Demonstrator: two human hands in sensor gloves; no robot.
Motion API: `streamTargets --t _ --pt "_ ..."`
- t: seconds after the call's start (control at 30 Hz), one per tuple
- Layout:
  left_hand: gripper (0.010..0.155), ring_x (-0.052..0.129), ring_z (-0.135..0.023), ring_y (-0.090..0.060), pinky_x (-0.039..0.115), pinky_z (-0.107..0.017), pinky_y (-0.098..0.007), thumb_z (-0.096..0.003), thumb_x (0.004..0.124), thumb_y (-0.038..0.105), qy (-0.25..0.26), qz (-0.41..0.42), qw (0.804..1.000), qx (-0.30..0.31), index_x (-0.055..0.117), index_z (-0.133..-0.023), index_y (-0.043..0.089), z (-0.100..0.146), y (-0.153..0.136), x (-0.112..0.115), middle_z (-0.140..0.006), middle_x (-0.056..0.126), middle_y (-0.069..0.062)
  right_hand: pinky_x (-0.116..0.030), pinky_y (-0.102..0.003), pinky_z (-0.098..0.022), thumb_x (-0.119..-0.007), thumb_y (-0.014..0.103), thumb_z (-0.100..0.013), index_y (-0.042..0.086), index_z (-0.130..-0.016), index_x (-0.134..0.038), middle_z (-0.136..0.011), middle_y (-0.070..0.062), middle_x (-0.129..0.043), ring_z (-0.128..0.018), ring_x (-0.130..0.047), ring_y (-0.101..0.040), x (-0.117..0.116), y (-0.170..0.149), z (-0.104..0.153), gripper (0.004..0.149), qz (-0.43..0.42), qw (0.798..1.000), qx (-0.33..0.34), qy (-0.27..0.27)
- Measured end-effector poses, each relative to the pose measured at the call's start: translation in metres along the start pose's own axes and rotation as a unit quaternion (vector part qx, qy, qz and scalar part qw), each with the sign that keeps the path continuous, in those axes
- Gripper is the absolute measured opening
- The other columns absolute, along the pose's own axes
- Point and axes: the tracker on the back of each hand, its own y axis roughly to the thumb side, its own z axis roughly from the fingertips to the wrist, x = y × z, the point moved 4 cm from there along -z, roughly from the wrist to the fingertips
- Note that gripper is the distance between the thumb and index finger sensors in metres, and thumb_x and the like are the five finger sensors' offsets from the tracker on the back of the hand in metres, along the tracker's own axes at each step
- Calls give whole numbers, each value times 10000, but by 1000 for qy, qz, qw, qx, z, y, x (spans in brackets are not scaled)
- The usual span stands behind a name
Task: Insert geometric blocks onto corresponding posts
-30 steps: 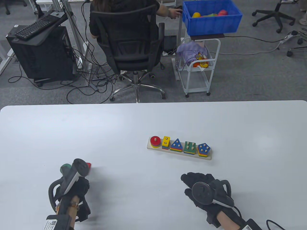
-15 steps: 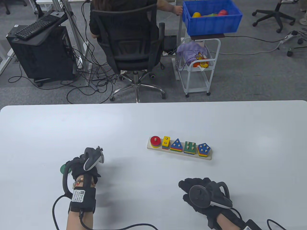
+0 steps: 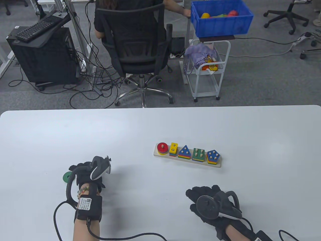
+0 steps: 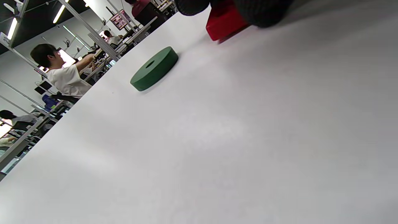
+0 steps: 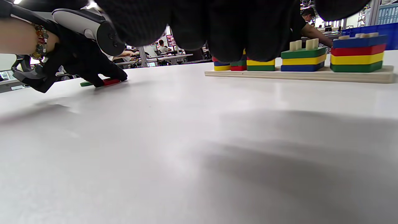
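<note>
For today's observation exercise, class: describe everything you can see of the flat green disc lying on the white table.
The flat green disc is a thick round block with a small hole through its centre, matte and evenly coloured, its material unclear. It lies flat on the white table, off the wooden peg board, just left of the left hand. In the left wrist view it sits apart from the red block under that hand's fingers.

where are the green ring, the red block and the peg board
green ring (image 4: 154,68), left wrist view, flat top face beside the hole
red block (image 4: 224,22), left wrist view, front face below the gloved fingers
peg board (image 3: 187,162), table view, bare wooden front edge
</note>
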Motion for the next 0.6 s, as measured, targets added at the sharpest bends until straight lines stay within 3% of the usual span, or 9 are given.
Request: streamTargets --t 0.2,0.3,0.5,0.57,0.6 --pt "732 429 -1205 -217 341 -874 -596 -499 712 391 44 57 996 54 292 -1099 385 23 11 -29 -1236 372 86 -547 -751 -624 -716 411 -516 181 -1014 -657 -1024 -163 -729 -910 -757 -445 -1 -3 -1 552 -6 1000 -5 -3" --pt "743 444 -1193 -252 369 -860 -607 -506 683 416 47 119 979 159 270 -1118 333 49 33 -48 -1235 375 33 -550 -750 -624 -716 418 -514 177 -1025 -636 -1035 -167 -710 -916 -747 -447 0 -2 -1 570 -11 1000 -4 -14" --pt "743 511 -1165 -291 445 -833 -606 -513 666 433 55 230 898 371 282 -1131 284 125 98 -76 -1228 416 -11 -564 -739 -623 -752 432 -496 168 -1068 -499 -1081 -161 -614 -932 -727 -440 6 5 0 680 -36 997 13 -73" --pt "740 558 -1152 -276 478 -825 -593 -512 670 432 31 291 842 453 293 -1131 283 155 124 -80 -1226 436 -20 -567 -735 -624 -767 430 -489 171 -1080 -431 -1100 -158 -559 -945 -712 -434 10 11 3 727 -46 993 30 -101" --pt "738 567 -1150 -275 485 -823 -591 -515 665 436 21 304 829 469 293 -1132 278 161 129 -80 -1225 442 -15 -568 -732 -626 -770 428 -487 172 -1080 -415 -1105 -157 -541 -950 -706 -434 10 12 3 737 -47 993 33 -104"
